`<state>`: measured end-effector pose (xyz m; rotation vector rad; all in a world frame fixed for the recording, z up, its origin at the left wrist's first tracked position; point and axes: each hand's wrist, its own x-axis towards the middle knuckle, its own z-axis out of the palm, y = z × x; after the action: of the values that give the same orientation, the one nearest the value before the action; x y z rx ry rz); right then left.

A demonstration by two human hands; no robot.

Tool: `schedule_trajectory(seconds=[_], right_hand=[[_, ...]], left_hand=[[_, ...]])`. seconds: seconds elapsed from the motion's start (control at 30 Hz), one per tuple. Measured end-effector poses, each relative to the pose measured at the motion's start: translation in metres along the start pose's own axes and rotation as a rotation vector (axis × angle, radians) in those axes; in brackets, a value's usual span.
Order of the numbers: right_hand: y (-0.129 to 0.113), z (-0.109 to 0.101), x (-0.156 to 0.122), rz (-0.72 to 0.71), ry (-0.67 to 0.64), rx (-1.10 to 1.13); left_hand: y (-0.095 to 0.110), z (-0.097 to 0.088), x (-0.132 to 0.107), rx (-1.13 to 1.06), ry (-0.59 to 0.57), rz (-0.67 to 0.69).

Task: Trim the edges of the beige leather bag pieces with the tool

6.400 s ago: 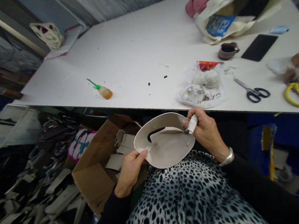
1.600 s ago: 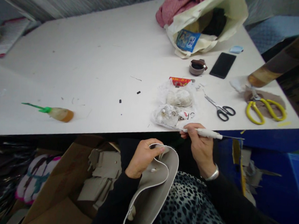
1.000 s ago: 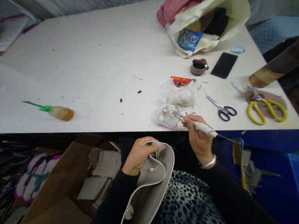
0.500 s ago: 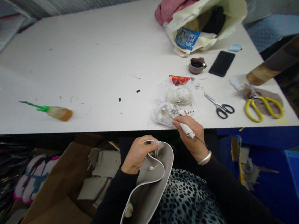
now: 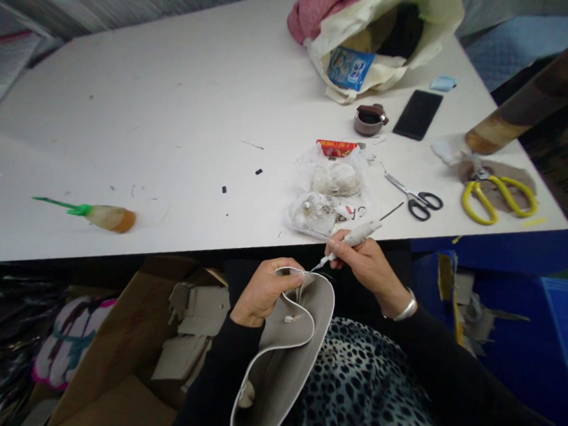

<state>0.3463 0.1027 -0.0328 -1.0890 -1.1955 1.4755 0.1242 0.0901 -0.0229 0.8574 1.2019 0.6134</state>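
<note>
My left hand [image 5: 269,291] pinches the top edge of a grey leather bag [image 5: 297,363] in front of my lap. The bag gapes, its rim bent into a wave, and a small pale fitting shows inside. In my right hand [image 5: 370,268] is a thin-tipped tool with a white-wrapped handle [image 5: 358,234]; a dark metal rod sticks out of its far end. Its tip meets the bag's rim just right of my left thumb. Past the hands, at the table's edge, sits a clear plastic bag with whitish lumps [image 5: 313,213].
On the white table [image 5: 173,134] lie black scissors [image 5: 418,200], yellow-handled snips [image 5: 499,192], a phone [image 5: 418,114], a brown round item [image 5: 369,120] and a green-tipped bottle [image 5: 111,217]. A cream tote bag [image 5: 319,53] stands behind. Below left, a cardboard box [image 5: 110,330] holds grey pieces.
My right hand has turned the tool and brought its tip from the plastic bag of whitish lumps to the leather bag's rim. My left hand keeps its grip.
</note>
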Motion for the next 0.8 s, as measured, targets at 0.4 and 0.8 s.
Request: schedule_trajectory(seconds=[0.4, 0.8], right_hand=[[-0.002, 0.006, -0.002, -0.004, -0.036, -0.017], [0.006, 0.01, -0.006, -0.035, -0.05, -0.077]], left_hand=[[-0.005, -0.002, 0.001, -0.048, -0.016, -0.021], [-0.006, 0.003, -0.001, -0.101, 0.03, -0.025]])
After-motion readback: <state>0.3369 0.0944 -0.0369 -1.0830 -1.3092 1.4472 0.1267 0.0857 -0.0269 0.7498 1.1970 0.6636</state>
